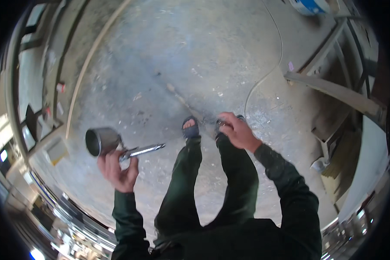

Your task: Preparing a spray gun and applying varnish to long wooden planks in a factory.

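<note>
What looks like a spray gun, with a shiny metal body and a wide grey metal cup, is in my left hand. My left fingers are closed around it just below the cup. The cup lies tilted, its dark mouth facing left; what is inside cannot be made out. My right hand hovers in front of my right leg, over my foot. Its fingers are curled and pinched together, with something small and dark at the fingertips that is too unclear to name.
I stand on a stained concrete floor. A thin hose or cable runs across it toward my right foot. Wooden frames and boards stand at the right, a blue-and-white bucket at the far right. A long pale strip and panels line the left.
</note>
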Tool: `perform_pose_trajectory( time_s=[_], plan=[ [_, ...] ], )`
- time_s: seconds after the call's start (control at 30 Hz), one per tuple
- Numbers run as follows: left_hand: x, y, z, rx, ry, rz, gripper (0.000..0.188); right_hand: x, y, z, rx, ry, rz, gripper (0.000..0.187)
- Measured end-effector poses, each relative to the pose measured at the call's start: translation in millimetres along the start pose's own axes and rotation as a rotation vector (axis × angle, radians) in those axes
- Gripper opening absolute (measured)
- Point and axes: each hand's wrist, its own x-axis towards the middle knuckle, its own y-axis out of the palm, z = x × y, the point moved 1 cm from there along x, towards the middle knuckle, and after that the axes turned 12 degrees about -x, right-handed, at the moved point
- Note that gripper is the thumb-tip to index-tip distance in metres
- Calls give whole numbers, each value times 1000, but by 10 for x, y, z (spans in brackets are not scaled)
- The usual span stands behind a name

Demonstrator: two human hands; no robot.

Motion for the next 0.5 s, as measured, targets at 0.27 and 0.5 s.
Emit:
perform_pose_trajectory(
  time_s=[0.27, 0.5],
  plan=[
    [350, -2739, -1532, -70, 76, -246, 32, -1721, -926, 3999, -74, -504, -56, 28],
    [-177, -4265, -2515, 9, 189, -447, 34, -2827, -1210, 5310, -207, -781, -97, 25]
  ],
)
